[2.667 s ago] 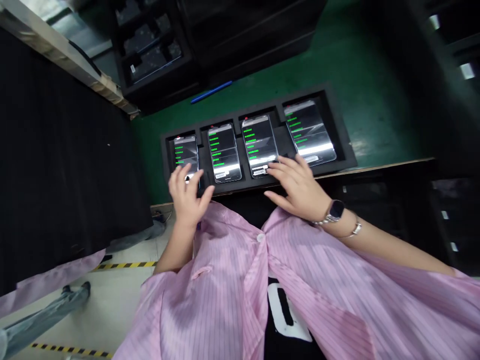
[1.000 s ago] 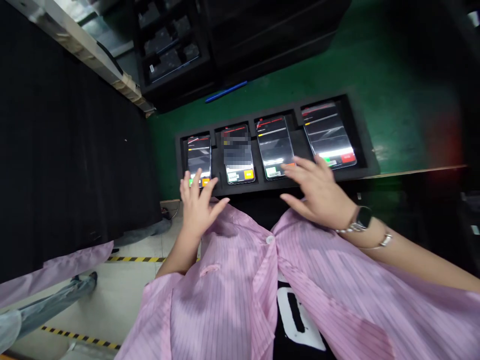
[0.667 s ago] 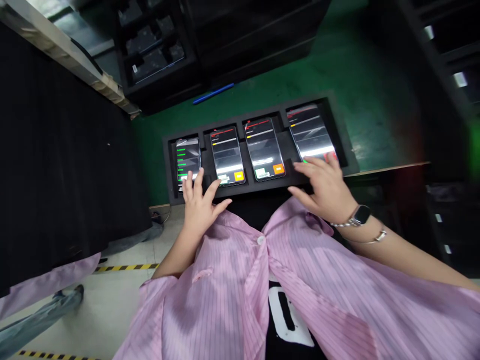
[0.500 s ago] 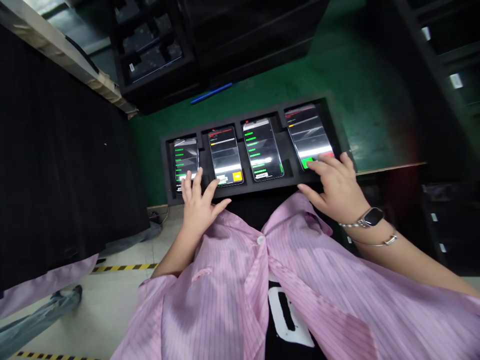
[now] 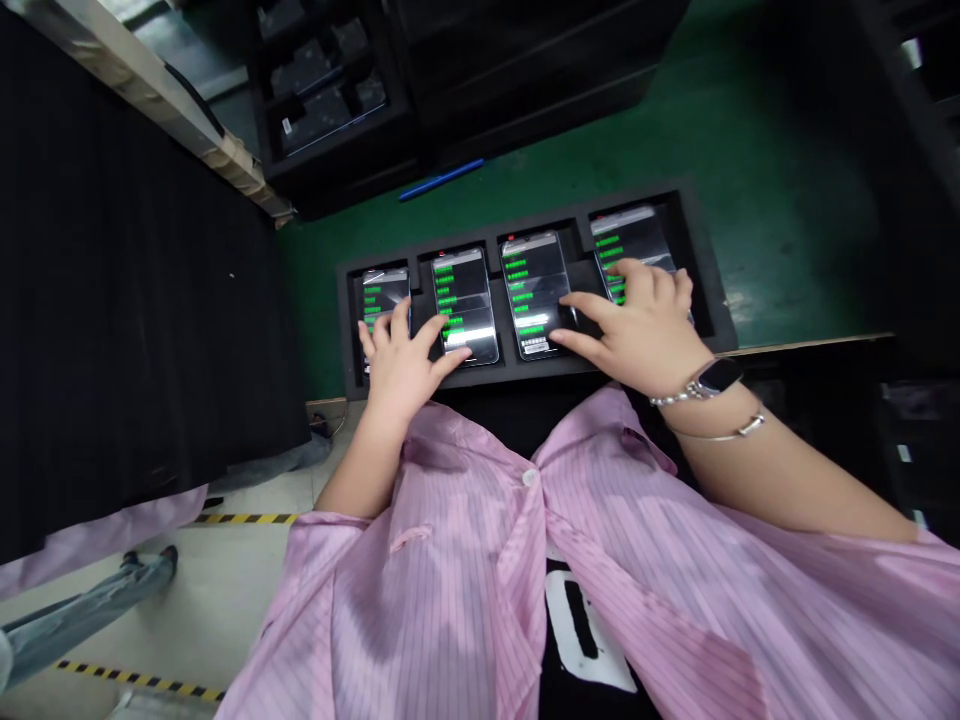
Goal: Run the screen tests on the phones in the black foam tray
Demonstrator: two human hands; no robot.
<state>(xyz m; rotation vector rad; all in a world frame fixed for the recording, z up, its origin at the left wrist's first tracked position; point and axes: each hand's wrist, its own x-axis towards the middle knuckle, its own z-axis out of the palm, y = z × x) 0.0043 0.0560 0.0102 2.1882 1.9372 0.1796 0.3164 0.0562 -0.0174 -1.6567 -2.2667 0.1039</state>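
A black foam tray [image 5: 705, 270] on the green bench holds several phones side by side, all showing green text lines. My left hand [image 5: 401, 362] lies open, fingers spread over the bottom of the leftmost phone [image 5: 382, 295], thumb touching the lower edge of the second phone [image 5: 465, 305]. My right hand [image 5: 637, 325] is open with fingers spread. Its thumb and forefinger reach the third phone [image 5: 532, 285], and the other fingers rest on the rightmost phone [image 5: 626, 235]. A watch and a bracelet sit on my right wrist.
A blue pen [image 5: 441, 180] lies on the green mat [image 5: 780, 200] behind the tray. Stacked black trays [image 5: 330, 95] stand at the back. A black curtain [image 5: 127, 300] hangs at left. Another person's pink sleeve [image 5: 82, 545] and leg show at lower left.
The two right phones' screens changed from red and green buttons to green text lists. My right hand moved up and left over them; my left hand slid forward onto the two left phones.
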